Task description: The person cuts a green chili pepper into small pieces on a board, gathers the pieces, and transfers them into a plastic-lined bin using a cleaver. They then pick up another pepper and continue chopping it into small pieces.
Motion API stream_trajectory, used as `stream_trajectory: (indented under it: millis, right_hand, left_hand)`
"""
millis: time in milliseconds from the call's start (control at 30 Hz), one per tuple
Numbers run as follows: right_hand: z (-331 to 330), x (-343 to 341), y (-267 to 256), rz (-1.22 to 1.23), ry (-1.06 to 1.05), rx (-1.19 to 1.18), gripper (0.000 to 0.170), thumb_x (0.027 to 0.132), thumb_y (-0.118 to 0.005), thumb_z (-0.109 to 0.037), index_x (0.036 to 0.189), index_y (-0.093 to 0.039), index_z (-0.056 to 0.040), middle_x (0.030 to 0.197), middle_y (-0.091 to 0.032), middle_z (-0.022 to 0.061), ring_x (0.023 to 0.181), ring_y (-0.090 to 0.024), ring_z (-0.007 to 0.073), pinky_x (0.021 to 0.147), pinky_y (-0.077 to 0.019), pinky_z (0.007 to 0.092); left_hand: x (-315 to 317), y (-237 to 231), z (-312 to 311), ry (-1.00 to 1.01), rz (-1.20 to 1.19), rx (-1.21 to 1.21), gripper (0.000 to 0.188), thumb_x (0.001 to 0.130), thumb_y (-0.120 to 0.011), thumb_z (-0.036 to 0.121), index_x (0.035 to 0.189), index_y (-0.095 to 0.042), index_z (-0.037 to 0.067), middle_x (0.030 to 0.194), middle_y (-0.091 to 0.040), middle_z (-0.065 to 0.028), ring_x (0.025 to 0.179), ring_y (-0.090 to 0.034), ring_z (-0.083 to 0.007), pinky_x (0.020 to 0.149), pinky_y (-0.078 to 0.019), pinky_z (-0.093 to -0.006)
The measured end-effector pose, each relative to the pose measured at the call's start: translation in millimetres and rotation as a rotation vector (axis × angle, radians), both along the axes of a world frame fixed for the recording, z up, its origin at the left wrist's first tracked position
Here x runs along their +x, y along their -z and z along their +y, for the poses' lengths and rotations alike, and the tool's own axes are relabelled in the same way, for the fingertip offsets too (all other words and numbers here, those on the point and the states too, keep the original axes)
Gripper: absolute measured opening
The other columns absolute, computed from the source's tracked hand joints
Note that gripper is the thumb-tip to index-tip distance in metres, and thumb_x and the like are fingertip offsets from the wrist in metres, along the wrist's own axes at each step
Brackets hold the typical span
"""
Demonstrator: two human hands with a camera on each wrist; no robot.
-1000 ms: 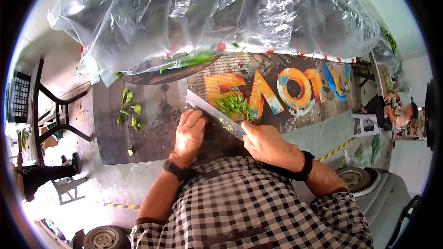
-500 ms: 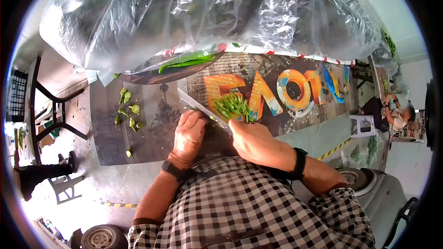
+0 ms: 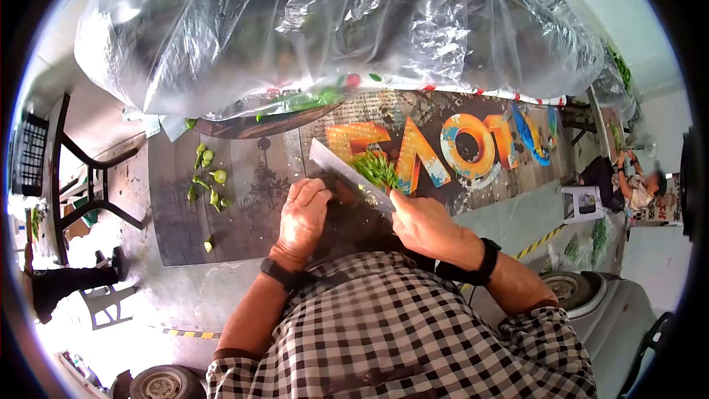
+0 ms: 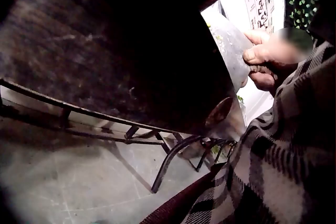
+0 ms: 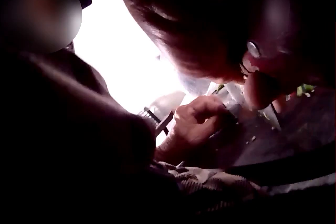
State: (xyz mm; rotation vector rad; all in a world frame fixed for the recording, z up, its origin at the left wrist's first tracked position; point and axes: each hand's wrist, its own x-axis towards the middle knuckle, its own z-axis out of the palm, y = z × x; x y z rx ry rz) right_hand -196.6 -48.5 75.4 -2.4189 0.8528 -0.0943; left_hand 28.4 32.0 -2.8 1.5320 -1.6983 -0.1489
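In the head view my right hand [image 3: 436,229] grips the handle end of a broad kitchen knife [image 3: 343,170], its blade slanting up to the left. Sliced green strips [image 3: 377,168], apparently pepper, lie in a heap against the blade's far side. My left hand [image 3: 303,214] rests by the blade's near side with fingers bent; what lies under its fingertips is hidden, and I cannot tell if it holds something. The dark right wrist view shows the left hand [image 5: 197,121] curled close to the blade, with small pale bits on the tabletop.
Several cut green stem ends [image 3: 209,177] lie on the left of the printed wooden-look table [image 3: 251,229]. Clear plastic sheeting [image 3: 332,29] covers a large pile along the far side, with green pods [image 3: 310,97] showing at its edge. Another person [image 3: 631,185] sits far right.
The knife and right hand shifted left, then came back right; the blade now stands slightly right of where it began. The left hand has barely moved. The plastic sheeting shifts in the view.
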Motion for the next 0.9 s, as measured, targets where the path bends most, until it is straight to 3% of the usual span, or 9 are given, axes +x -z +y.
stream_trajectory:
  millis: [400,500,667,767,900]
  right_hand:
    - [4.4,11.4,5.6,-0.168,-0.043,0.027,0.022,0.082,-0.055,-0.003,0.099,-0.044,0.0049,0.054,-0.049,0.0159,0.047,-0.054,0.0372,0.044,-0.04,0.0436]
    - [2.7,13.6,2.2,-0.129,-0.055,0.016,0.016,0.082,-0.056,-0.002,0.092,-0.044,0.0006,0.054,-0.047,0.0126,0.047,-0.053,0.0336,0.045,-0.0402,0.0434]
    - [0.8,13.9,0.4,-0.093,-0.094,-0.031,0.018,0.083,-0.057,-0.003,0.094,-0.043,0.0008,0.055,-0.046,0.0119,0.047,-0.053,0.0315,0.044,-0.0393,0.0424]
    - [1.2,14.4,-1.1,-0.104,-0.069,-0.022,0.019,0.083,-0.057,-0.003,0.095,-0.043,0.0012,0.055,-0.047,0.0122,0.047,-0.053,0.0314,0.045,-0.0396,0.0426]
    - [0.9,15.1,-2.6,-0.074,-0.055,0.036,0.02,0.083,-0.057,-0.003,0.097,-0.044,0.0025,0.055,-0.047,0.012,0.046,-0.052,0.0321,0.045,-0.0396,0.0436]
  left_hand:
    - [0.6,1.6,4.0,0.005,-0.021,-0.006,0.028,0.064,-0.064,-0.009,0.089,-0.066,0.004,0.103,-0.061,-0.0097,0.101,-0.057,-0.0339,0.088,-0.0499,-0.0408]
    - [2.0,1.0,3.5,0.024,-0.029,0.0,0.027,0.064,-0.064,-0.009,0.088,-0.066,0.003,0.104,-0.061,-0.0097,0.101,-0.057,-0.0336,0.087,-0.0505,-0.0403]
    - [8.3,-2.4,6.8,0.018,0.002,-0.054,0.024,0.069,-0.064,-0.008,0.089,-0.067,0.004,0.103,-0.061,-0.0089,0.098,-0.058,-0.0321,0.086,-0.0513,-0.0397]
    - [15.3,-7.6,10.4,-0.086,-0.044,-0.053,0.023,0.07,-0.066,-0.007,0.09,-0.067,0.005,0.103,-0.062,-0.0077,0.097,-0.059,-0.0306,0.085,-0.0515,-0.0394]
    - [11.8,-5.1,1.7,-0.032,0.009,-0.022,0.022,0.07,-0.066,-0.006,0.089,-0.068,0.005,0.103,-0.063,-0.0069,0.098,-0.059,-0.0287,0.084,-0.0511,-0.0376]
